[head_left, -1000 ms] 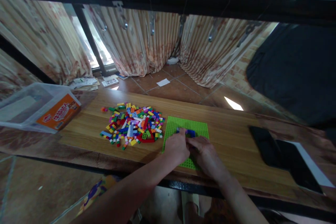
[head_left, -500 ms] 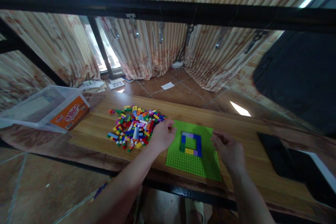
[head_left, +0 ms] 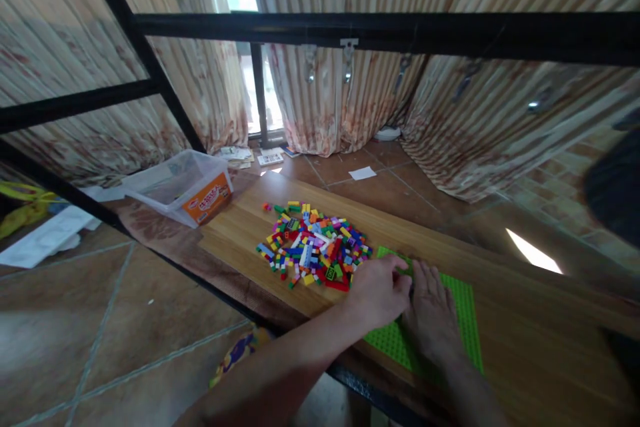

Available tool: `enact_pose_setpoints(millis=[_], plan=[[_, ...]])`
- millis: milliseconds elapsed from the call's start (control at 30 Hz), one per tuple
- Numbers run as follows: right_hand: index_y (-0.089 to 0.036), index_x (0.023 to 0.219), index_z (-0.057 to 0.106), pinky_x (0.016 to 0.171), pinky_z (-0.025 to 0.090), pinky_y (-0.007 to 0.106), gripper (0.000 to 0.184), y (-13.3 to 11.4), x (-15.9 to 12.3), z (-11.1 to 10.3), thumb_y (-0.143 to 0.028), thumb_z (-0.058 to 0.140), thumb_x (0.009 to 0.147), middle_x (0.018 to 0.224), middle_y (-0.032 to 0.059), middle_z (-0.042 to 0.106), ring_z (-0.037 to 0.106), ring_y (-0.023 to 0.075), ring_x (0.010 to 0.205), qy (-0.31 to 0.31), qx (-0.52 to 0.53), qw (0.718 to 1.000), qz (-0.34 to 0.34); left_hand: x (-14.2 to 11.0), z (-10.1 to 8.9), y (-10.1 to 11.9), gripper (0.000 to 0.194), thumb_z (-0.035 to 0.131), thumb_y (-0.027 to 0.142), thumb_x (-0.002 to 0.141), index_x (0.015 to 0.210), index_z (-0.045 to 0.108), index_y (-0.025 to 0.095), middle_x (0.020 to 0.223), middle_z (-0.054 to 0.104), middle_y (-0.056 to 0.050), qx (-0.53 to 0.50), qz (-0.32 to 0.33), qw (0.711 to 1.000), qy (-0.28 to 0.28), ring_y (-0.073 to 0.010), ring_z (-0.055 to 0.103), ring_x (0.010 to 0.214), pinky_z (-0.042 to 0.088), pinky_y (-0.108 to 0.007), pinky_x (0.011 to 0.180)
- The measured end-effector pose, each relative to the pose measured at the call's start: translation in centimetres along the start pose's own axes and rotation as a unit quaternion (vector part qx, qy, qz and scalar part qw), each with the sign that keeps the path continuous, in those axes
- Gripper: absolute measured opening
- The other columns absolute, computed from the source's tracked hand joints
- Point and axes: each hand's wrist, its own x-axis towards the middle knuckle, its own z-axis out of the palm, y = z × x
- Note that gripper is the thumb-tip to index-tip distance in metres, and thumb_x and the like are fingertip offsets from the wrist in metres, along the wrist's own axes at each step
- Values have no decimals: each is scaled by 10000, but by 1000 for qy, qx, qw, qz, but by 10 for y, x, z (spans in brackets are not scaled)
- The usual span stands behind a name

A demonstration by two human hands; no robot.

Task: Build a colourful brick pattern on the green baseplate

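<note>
Both my hands are together over the green studded baseplate [head_left: 469,323], which lies on the wooden board. My left hand [head_left: 381,290] is closed, with fingers curled and thumb bent in near the plate's left part; what it grips, if anything, is hidden. Beside it, my right hand [head_left: 431,307] lies with fingers stretched out over the middle of the plate. The ring of coloured bricks seen on the plate earlier is covered by my hands. Just left of my left hand spreads a loose pile of toy bricks [head_left: 307,255] in many colours.
A clear plastic box [head_left: 167,203] with an orange label stands at the board's left end. Papers [head_left: 270,158] and a white sheet [head_left: 363,173] lie on the tiled floor behind. A black metal rail [head_left: 300,30] crosses in front of striped curtains [head_left: 310,107].
My hands were apart at either side of the baseplate; now they meet over it and cover the brick ring. The view has turned left, bringing more floor into sight.
</note>
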Motion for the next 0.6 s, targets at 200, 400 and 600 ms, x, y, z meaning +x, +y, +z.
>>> enact_pose_setpoints(millis=[200, 400, 600], plan=[[-61, 1502, 207, 1130, 229, 554, 627, 5, 7, 15, -276, 241, 915, 1531, 200, 299, 140, 310, 1458, -4, -32, 999, -3, -3, 5, 2, 285, 497, 266, 832, 1043, 677, 199, 863, 725, -41, -54, 17, 998, 3, -181, 667, 785, 542, -281, 740], [-84, 1522, 137, 1135, 229, 541, 660, 15, 3, 20, -294, 258, 908, 1561, 181, 236, 90, 313, 1466, 1, -58, 997, -53, -10, 0, 10, 257, 502, 233, 815, 982, 689, 174, 893, 727, -56, -75, 11, 997, -25, -185, 664, 784, 539, -274, 703], [-134, 1533, 80, 1129, 239, 553, 676, 25, 1, 24, -313, 263, 907, 1577, 157, 202, 128, 329, 1459, 13, -33, 997, -68, -16, -5, 12, 236, 531, 220, 794, 972, 682, 189, 913, 718, -60, -93, 18, 994, -57, -196, 656, 799, 543, -299, 736]])
